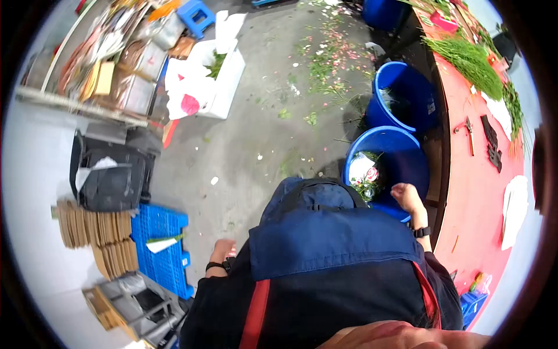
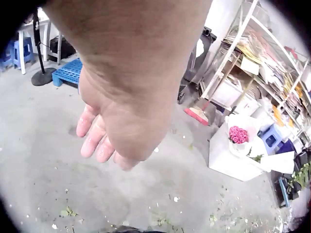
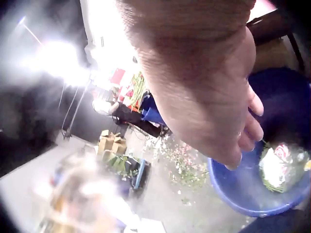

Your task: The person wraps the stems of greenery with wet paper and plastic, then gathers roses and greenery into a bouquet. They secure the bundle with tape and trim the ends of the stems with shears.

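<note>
The right hand (image 1: 409, 198) hangs loose and empty by the bin (image 1: 405, 156), the left hand (image 1: 222, 250), empty and slightly spread, well left of it; I'd say the bunch (image 1: 372, 174) inside the bin wants any grip low and gentle.

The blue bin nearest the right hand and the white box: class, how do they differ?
The blue bin has a round rim; the white box has straight edges and corners. The bin is close to the right hand; the box stands farther off, across the floor. Both are open-topped and hold greenery.
</note>
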### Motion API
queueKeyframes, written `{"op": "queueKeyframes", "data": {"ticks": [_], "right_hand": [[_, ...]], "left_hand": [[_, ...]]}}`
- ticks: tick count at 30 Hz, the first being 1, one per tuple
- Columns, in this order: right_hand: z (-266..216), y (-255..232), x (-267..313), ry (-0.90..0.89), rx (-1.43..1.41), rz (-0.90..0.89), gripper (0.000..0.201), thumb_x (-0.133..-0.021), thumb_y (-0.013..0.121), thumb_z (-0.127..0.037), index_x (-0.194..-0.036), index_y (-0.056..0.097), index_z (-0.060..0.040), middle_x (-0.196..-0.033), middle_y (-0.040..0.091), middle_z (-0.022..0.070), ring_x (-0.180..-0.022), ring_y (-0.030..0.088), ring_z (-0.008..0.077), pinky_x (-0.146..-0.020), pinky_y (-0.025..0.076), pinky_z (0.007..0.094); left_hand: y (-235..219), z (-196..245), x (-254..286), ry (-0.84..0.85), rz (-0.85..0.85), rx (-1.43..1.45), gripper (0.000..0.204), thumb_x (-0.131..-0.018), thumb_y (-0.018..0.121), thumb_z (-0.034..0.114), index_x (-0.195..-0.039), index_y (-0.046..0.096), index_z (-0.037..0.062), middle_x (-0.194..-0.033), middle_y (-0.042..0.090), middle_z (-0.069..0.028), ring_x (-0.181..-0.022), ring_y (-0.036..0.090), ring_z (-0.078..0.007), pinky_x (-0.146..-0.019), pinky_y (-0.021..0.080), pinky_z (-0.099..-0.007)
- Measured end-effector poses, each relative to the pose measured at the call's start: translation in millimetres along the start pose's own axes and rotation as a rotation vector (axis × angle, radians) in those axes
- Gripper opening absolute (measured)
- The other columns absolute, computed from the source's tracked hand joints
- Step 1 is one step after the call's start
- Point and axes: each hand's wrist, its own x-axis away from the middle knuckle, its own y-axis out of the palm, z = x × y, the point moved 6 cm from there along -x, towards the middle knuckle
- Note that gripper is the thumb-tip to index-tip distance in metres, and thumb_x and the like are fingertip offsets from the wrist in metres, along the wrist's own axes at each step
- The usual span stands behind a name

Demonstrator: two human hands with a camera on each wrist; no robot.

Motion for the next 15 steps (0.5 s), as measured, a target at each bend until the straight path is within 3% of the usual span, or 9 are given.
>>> {"op": "queueKeyframes", "data": {"ticks": [1, 4, 5, 9, 10, 11, 12, 14, 15], "right_hand": [[-9, -14, -22, 0.022, -0.018, 0.027, 0.021, -0.081, 0.067, -0.012, -0.097, 0.066, 0.002, -0.085, 0.069, 0.0154, -0.078, 0.067, 0.0223, -0.072, 0.053, 0.0322], [-32, -51, -89, 0.076, -0.071, 0.124, 0.024, -0.081, 0.066, -0.013, -0.099, 0.066, 0.0021, -0.089, 0.069, 0.0185, -0.084, 0.068, 0.0272, -0.075, 0.052, 0.0341], [-37, -62, -114, 0.081, -0.086, 0.16, 0.024, -0.081, 0.066, -0.013, -0.099, 0.066, 0.0021, -0.09, 0.069, 0.0186, -0.085, 0.068, 0.0273, -0.076, 0.052, 0.0342], [-50, -87, -208, 0.193, -0.087, 0.171, 0.025, -0.08, 0.067, -0.014, -0.099, 0.066, 0.0021, -0.093, 0.068, 0.0189, -0.087, 0.067, 0.0286, -0.078, 0.052, 0.0348], [-64, -97, -223, 0.215, -0.002, 0.141, 0.027, -0.08, 0.067, -0.015, -0.1, 0.065, 0.0022, -0.093, 0.068, 0.019, -0.087, 0.067, 0.03, -0.079, 0.052, 0.035], [-63, -98, -239, 0.183, 0.011, 0.151, 0.026, -0.079, 0.067, -0.015, -0.098, 0.065, 0.002, -0.09, 0.068, 0.0196, -0.084, 0.066, 0.0312, -0.076, 0.052, 0.0357], [-67, -103, -253, 0.161, -0.076, 0.172, 0.025, -0.079, 0.067, -0.014, -0.098, 0.065, 0.0019, -0.089, 0.067, 0.0199, -0.082, 0.066, 0.0317, -0.074, 0.051, 0.0362], [-84, -119, -273, 0.116, -0.201, 0.225, 0.023, -0.079, 0.066, -0.013, -0.097, 0.064, 0.0018, -0.086, 0.067, 0.0203, -0.078, 0.066, 0.031, -0.07, 0.051, 0.0367], [-93, -127, -281, 0.091, -0.242, 0.256, 0.023, -0.079, 0.066, -0.013, -0.097, 0.064, 0.0017, -0.085, 0.066, 0.0203, -0.076, 0.066, 0.0299, -0.068, 0.05, 0.0366]], "left_hand": [[-2, -3, -23, -0.175, -0.004, 0.339, 0.018, -0.085, 0.051, 0.016, -0.076, 0.062, 0.0049, -0.067, 0.062, -0.0095, -0.056, 0.062, -0.0163, -0.044, 0.048, -0.0307], [-60, 92, -78, 0.253, -0.004, -0.789, 0.026, -0.087, 0.05, 0.021, -0.072, 0.063, 0.0042, -0.068, 0.064, -0.0134, -0.057, 0.063, -0.0237, -0.049, 0.049, -0.0364], [-86, 130, -97, 0.283, 0.043, -0.803, 0.028, -0.087, 0.049, 0.023, -0.073, 0.063, 0.004, -0.068, 0.064, -0.0148, -0.059, 0.063, -0.0272, -0.051, 0.049, -0.0384], [-202, 362, -165, 0.509, 0.325, -0.509, 0.037, -0.086, 0.046, 0.032, -0.074, 0.064, 0.0031, -0.069, 0.063, -0.0203, -0.067, 0.061, -0.0412, -0.062, 0.049, -0.0465], [-220, 417, -192, 0.626, 0.363, -0.658, 0.034, -0.085, 0.048, 0.031, -0.075, 0.064, 0.0032, -0.068, 0.063, -0.0204, -0.068, 0.062, -0.0401, -0.06, 0.049, -0.047], [-234, 491, -182, 0.422, 0.253, -0.378, 0.033, -0.083, 0.051, 0.032, -0.075, 0.063, 0.002, -0.074, 0.063, -0.0226, -0.072, 0.062, -0.04, -0.063, 0.049, -0.0471], [-250, 535, -227, 0.528, 0.325, -0.538, 0.03, -0.082, 0.055, 0.03, -0.075, 0.063, 0.002, -0.078, 0.064, -0.0224, -0.076, 0.063, -0.0388, -0.066, 0.049, -0.0465], [-255, 671, -216, 0.737, 0.36, -0.596, 0.027, -0.082, 0.06, 0.03, -0.086, 0.067, 0.0043, -0.079, 0.068, -0.0143, -0.076, 0.066, -0.0286, -0.069, 0.051, -0.0396], [-253, 728, -230, 0.768, 0.348, -0.659, 0.027, -0.082, 0.06, 0.03, -0.089, 0.067, 0.0047, -0.084, 0.068, -0.0151, -0.08, 0.065, -0.0305, -0.071, 0.051, -0.0404]]}}
